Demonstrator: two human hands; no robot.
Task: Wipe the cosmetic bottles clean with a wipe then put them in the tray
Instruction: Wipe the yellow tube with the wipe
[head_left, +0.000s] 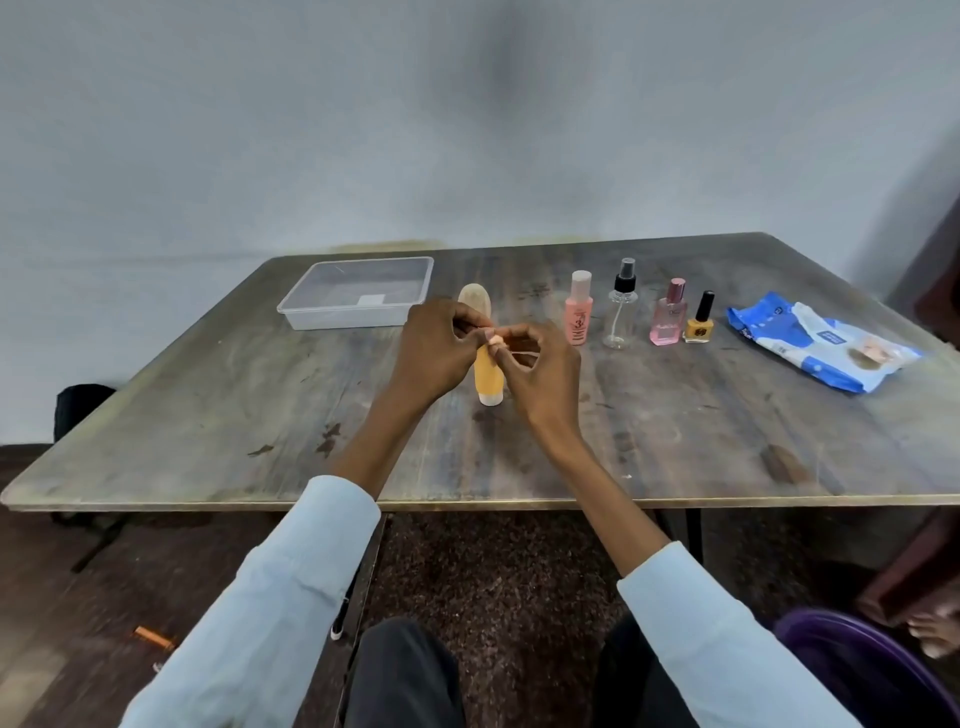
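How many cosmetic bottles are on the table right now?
5: an orange bottle behind the hands, then in a row rightward a pink bottle, clear spray bottle, pink perfume bottle and yellow nail polish. None in the tray.

Your worn wooden table (218, 415) carries a clear tray (311, 317), five cosmetic bottles (621, 312) and a blue wipes pack (815, 343).
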